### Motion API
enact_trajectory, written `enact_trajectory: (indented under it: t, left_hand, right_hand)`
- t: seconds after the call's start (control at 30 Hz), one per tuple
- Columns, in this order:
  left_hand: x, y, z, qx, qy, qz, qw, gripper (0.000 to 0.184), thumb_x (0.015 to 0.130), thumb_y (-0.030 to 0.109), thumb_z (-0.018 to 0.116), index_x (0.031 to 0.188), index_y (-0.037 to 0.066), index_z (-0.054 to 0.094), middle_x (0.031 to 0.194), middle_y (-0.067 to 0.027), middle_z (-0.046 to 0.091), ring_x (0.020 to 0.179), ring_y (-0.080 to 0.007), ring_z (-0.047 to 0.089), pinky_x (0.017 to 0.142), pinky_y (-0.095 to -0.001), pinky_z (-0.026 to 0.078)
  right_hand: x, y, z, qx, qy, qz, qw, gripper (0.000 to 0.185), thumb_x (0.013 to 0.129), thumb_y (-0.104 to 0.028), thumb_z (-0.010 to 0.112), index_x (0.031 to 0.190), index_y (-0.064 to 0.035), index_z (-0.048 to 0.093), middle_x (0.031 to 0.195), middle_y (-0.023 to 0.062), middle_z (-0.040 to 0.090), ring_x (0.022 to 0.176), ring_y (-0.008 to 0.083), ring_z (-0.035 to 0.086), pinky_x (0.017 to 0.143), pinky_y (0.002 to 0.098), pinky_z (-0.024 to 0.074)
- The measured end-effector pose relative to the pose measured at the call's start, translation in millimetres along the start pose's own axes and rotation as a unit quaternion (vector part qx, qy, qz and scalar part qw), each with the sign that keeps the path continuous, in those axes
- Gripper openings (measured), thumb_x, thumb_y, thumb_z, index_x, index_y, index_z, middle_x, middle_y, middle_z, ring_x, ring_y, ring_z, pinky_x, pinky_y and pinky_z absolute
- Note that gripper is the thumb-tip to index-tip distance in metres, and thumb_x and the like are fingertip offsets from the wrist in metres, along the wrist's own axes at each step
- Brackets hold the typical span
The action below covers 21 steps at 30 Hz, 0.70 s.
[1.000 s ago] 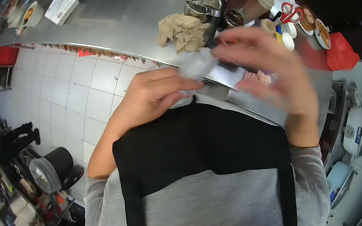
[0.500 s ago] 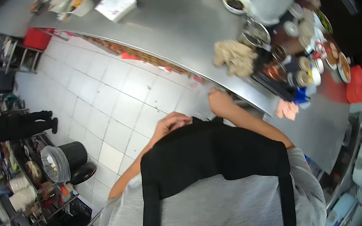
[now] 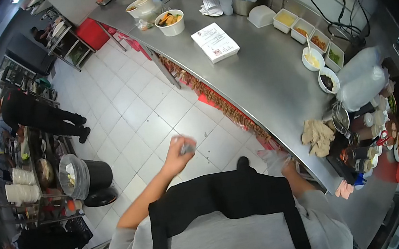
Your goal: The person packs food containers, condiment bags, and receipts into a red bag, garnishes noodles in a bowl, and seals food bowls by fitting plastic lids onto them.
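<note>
My left hand (image 3: 177, 158) is raised over the tiled floor, in front of my black apron (image 3: 218, 192). Its fingers are curled around a small greyish, shiny thing, blurred and too small to name. Down by the counter's front edge is my right hand (image 3: 284, 164), partly covered by clear thin plastic (image 3: 272, 159) that looks like a disposable glove. The fingers inside are blurred, so whether they are closed does not show. Nearest to that hand on the counter is a crumpled beige cloth (image 3: 318, 137).
The steel counter (image 3: 257, 67) bears a white box (image 3: 215, 42), a bowl of food (image 3: 170, 22), ingredient tubs (image 3: 285, 20), a plastic-wrapped bundle (image 3: 361, 80) and several jars. Left stand a lined bin (image 3: 74, 177), loaded shelves and a person in black (image 3: 38, 112).
My hands have moved apart from in front of the apron: the left forward, the right toward the counter. The camera has turned, showing more of the counter and the far room.
</note>
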<state>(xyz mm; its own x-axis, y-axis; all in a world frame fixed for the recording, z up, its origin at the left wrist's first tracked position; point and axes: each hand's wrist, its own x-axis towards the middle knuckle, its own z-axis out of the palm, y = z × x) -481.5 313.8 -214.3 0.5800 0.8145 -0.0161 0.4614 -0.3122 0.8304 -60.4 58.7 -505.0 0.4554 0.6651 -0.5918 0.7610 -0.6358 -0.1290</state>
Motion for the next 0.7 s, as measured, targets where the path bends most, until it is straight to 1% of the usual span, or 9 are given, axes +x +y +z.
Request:
enact_trajectory:
  t: [0.03,0.13,0.2,0.23,0.43,0.47,0.5,0.57,0.7]
  left_hand:
    - [33.0,6.1,-5.1,0.036,0.012,0.058,0.998,0.037,0.068,0.000,0.062,0.103,0.009,0.057,0.102,-0.0117,0.051,0.108,-0.0296,0.043,0.094,-0.0377,0.036]
    - [141.2,47.5,-19.7,0.099,0.053,0.195,0.974,0.042,0.068,0.000,0.063,0.109,0.009,0.054,0.107,-0.0148,0.046,0.110,-0.0327,0.042,0.095,-0.0386,0.037]
    - [209.2,67.6,-26.3,0.089,0.072,0.220,0.969,0.043,0.070,0.001,0.064,0.110,0.010,0.053,0.113,-0.0165,0.041,0.109,-0.0350,0.044,0.094,-0.0382,0.039]
    - [244.9,71.6,-27.3,0.089,0.092,0.252,0.959,0.042,0.072,0.002,0.065,0.111,0.010,0.053,0.114,-0.0167,0.041,0.108,-0.0359,0.045,0.093,-0.0384,0.040]
    - [392.8,58.0,-5.1,0.098,0.093,0.279,0.951,0.041,0.076,0.004,0.063,0.115,0.011,0.051,0.121,-0.0188,0.038,0.108,-0.0394,0.048,0.093,-0.0439,0.041]
    - [410.9,37.0,3.9,0.211,0.121,0.346,0.906,0.040,0.078,0.009,0.062,0.116,0.012,0.051,0.126,-0.0189,0.036,0.111,-0.0385,0.046,0.095,-0.0457,0.039]
    - [414.0,27.1,7.2,0.268,0.040,0.282,0.921,0.045,0.081,0.022,0.062,0.123,0.013,0.048,0.136,-0.0182,0.031,0.128,-0.0381,0.030,0.104,-0.0509,0.028]
    - [399.8,28.8,1.9,0.295,0.039,0.265,0.917,0.054,0.081,0.029,0.062,0.131,0.017,0.042,0.141,-0.0158,0.027,0.134,-0.0362,0.020,0.107,-0.0534,0.022]
    - [400.8,7.3,-47.6,0.133,0.243,0.259,0.925,0.067,0.078,0.031,0.066,0.135,0.012,0.035,0.139,-0.0169,0.026,0.132,-0.0364,0.023,0.107,-0.0478,0.024]
  right_hand:
    - [0.6,0.8,-1.6,0.070,0.021,0.030,0.997,0.042,0.081,-0.015,0.050,0.121,-0.0001,0.050,0.127,0.0250,0.047,0.124,0.0322,0.041,0.104,0.0390,0.0336]
    - [-4.7,-22.3,-16.8,-0.155,-0.175,-0.035,0.972,0.045,0.079,-0.019,0.057,0.119,0.0015,0.051,0.124,0.0289,0.047,0.117,0.0391,0.046,0.098,0.0402,0.0397]
    - [-60.1,-39.5,-46.9,0.023,0.034,-0.207,0.977,0.048,0.077,-0.020,0.061,0.118,0.0035,0.051,0.118,0.0299,0.051,0.111,0.0439,0.049,0.095,0.0392,0.0419]
    - [-73.6,-48.0,-73.1,0.075,0.038,-0.297,0.951,0.044,0.079,-0.013,0.059,0.118,0.0034,0.051,0.113,0.0263,0.056,0.108,0.0403,0.053,0.093,0.0397,0.0431]
    - [-100.1,-153.8,-266.2,0.223,-0.024,-0.272,0.936,0.035,0.085,-0.004,0.050,0.120,0.0003,0.051,0.109,0.0203,0.059,0.103,0.0253,0.058,0.085,0.0324,0.0467]
    - [-94.0,-171.6,-288.3,0.251,-0.036,-0.250,0.934,0.034,0.086,-0.002,0.049,0.120,-0.0002,0.051,0.108,0.0193,0.059,0.103,0.0228,0.059,0.084,0.0311,0.0473]
    - [-84.2,-187.0,-305.5,0.281,-0.047,-0.233,0.930,0.034,0.087,-0.003,0.049,0.121,-0.0013,0.050,0.109,0.0185,0.059,0.102,0.0215,0.059,0.084,0.0303,0.0477]
    - [-65.0,-216.7,-335.4,0.342,-0.068,-0.196,0.917,0.035,0.089,-0.004,0.050,0.124,-0.0036,0.049,0.110,0.0171,0.059,0.101,0.0189,0.059,0.083,0.0288,0.0484]
    - [4.7,-279.9,-345.0,0.683,-0.140,-0.221,0.682,0.046,0.092,-0.008,0.046,0.136,-0.0090,0.034,0.117,0.0185,0.053,0.104,0.0266,0.057,0.088,0.0356,0.0471]
